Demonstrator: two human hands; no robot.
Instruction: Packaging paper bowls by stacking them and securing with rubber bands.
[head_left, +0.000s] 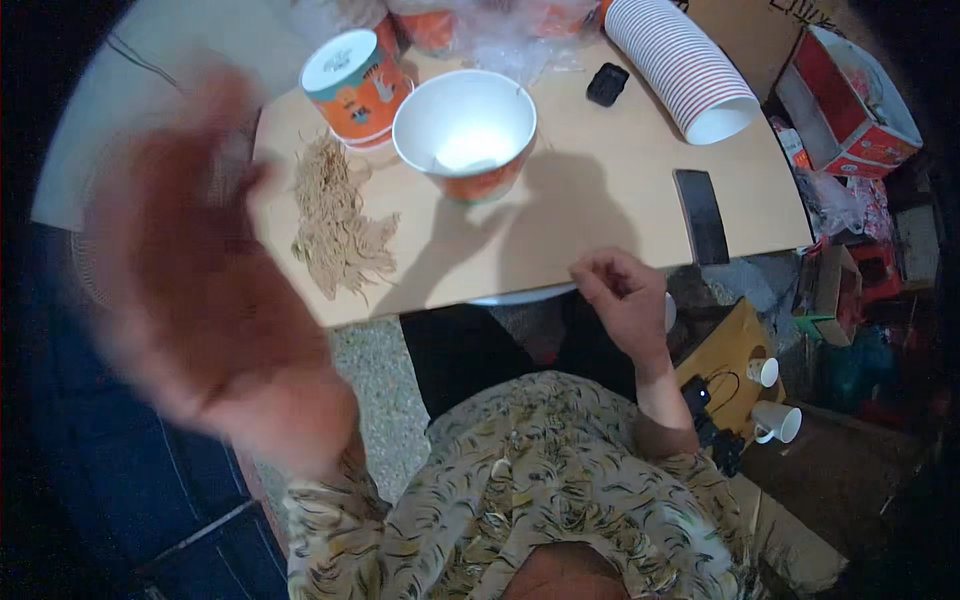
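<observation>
My left hand (210,250) is raised high at the left, close to the camera and smeared by motion. Its fingers look stretched out with the thumb apart, and nothing shows in it. By the table's near edge, my right hand (630,295) is curled, thumb against fingers, with no object visible in it. A white-lined orange paper bowl (465,130) stands upright on the table, its mouth up. Left of it, another orange paper tub (350,90) sits upside down, white base up. A loose pile of tan, stringy strips (340,220) lies in front of that tub.
A long stack of nested paper cups (685,70) lies at the far right of the table (640,200). Nearby are a small black object (607,84) and a phone (701,215). Plastic-wrapped tubs (480,35) line the back. Right of the table are boxes (850,105) and mugs (777,422).
</observation>
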